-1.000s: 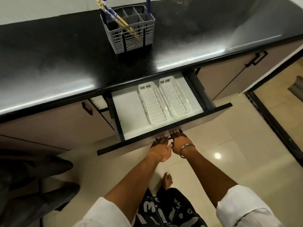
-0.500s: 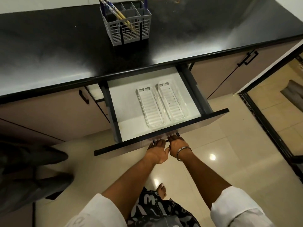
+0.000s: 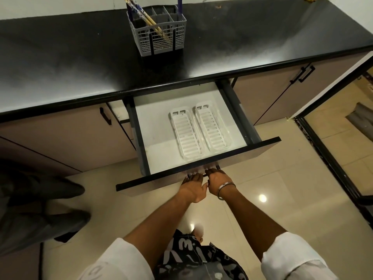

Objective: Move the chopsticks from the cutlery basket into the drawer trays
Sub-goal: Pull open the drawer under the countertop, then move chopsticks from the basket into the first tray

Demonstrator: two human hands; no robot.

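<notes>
— One long black countertop (image 3: 60,63) fills the upper part of the view, with beige cabinet doors below it and pale floor tiles (image 3: 292,178) underneath. What comes next in size?

— An open drawer (image 3: 157,138) stands pulled out from under the counter edge, white inside, with a dark front panel nearest the person.

— And in it?

— Two white slotted trays (image 3: 187,132) lie side by side toward the right half of the drawer floor, long sides touching or nearly so. Both hold nothing.

— Where are the chopsticks (image 3: 145,17)?

— In the grey cutlery basket (image 3: 159,35), which stands on the countertop behind the drawer, well apart from the trays. They lean in a rear left compartment, tops pointing up and to the left.

— The hands?

— Both are at the drawer front. The left hand (image 3: 192,186) has its fingers reaching up to the panel's handle; the right hand (image 3: 217,179), with a metal bangle (image 3: 225,188) on the wrist, is just beside it. Fingertips are hidden at the panel, so I cannot tell whether they curl round the handle.
</notes>
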